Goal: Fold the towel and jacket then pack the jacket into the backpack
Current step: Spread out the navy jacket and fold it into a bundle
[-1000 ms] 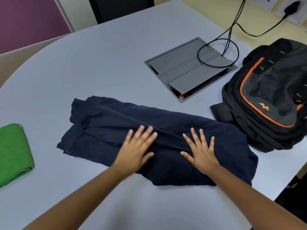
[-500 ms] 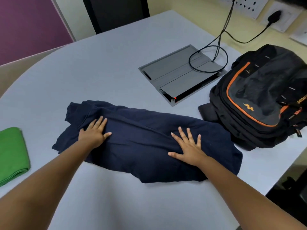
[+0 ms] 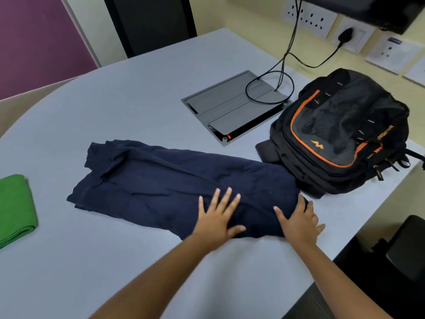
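While your left hand (image 3: 218, 217) lies flat, fingers spread, on the navy jacket (image 3: 174, 189), your right hand (image 3: 299, 221) cups its right end, fingers hidden behind the fabric. Jacket lies folded lengthwise mid-table (image 3: 115, 93), touching the backpack (image 3: 340, 134) at the right edge. Folded green towel (image 3: 13, 208) at left edge.

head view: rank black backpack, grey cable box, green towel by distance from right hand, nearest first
From the right hand:
1. Black backpack with orange trim, just beyond, slightly right.
2. Grey cable box set in the table, farther back, left of the backpack.
3. Folded green towel, far left table edge.
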